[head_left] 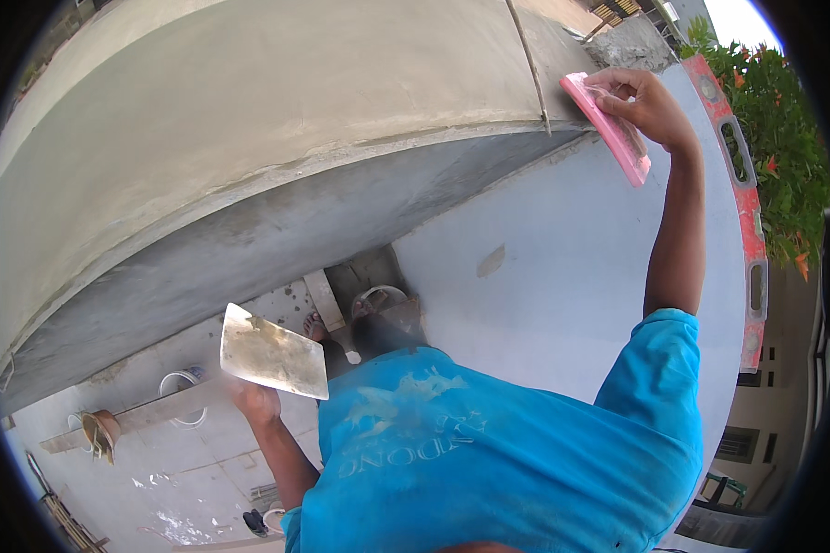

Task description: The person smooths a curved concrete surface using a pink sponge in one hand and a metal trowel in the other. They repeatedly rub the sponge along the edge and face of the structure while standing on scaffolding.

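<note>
My right hand (650,106) is raised at the upper right, its fingers closed around a pink plastering float (609,129). The float is tilted, close to the right end of the grey plastered wall (295,83); whether it touches the wall, I cannot tell. Lower left, my left hand (256,401) holds a flat rectangular metal plate like a plasterer's hawk (272,352), with its broad face up and greyish smears across it. The grip beneath the plate is mostly hidden. A thin rod (530,64) lies across the plastered surface, left of the float.
A long red spirit level (752,212) stands along the pale blue wall (563,240) at right, beside a leafy bush (770,129). Far below, a plank (148,415) lies near a white bucket (183,396). My feet (315,327) are near another board (323,300).
</note>
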`<state>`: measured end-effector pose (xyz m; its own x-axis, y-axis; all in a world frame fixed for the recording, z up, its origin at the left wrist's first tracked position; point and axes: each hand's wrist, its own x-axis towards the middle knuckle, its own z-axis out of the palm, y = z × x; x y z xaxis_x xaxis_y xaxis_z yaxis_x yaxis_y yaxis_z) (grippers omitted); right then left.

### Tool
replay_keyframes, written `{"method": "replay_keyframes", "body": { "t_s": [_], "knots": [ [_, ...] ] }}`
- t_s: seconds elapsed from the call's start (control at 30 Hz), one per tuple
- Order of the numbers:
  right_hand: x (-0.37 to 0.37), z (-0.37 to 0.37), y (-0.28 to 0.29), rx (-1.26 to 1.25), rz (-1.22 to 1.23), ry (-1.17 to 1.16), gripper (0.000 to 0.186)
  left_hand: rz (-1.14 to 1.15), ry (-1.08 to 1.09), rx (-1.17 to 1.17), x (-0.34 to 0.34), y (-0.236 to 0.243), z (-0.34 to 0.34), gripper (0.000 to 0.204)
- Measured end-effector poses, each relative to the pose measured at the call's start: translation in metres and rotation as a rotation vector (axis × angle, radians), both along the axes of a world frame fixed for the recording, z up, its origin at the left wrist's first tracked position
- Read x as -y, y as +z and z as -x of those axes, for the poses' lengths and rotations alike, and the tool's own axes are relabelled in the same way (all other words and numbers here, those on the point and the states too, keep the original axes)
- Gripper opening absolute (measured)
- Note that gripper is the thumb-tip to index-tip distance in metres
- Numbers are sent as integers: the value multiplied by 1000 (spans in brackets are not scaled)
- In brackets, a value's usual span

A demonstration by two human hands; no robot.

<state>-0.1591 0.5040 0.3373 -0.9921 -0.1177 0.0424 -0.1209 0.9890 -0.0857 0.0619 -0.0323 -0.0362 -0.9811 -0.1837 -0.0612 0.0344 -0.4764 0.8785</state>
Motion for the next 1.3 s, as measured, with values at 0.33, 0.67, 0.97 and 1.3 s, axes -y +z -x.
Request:
{"method": "replay_keyframes", "body": {
  "t_s": [0.33,0.67,0.97,1.3],
  "knots": [
    [114,161,-17,-76,191,221,28,94,-127,-48,16,17,22,60],
    [26,-18,22,148,56,231,29,2,-75,39,9,11,8,53],
    [55,122,0,-154,165,134,28,16,-186,-28,21,14,18,49],
    [41,-154,24,-81,177,-115,28,-94,-281,21,15,27,34,67]
  ]
}}
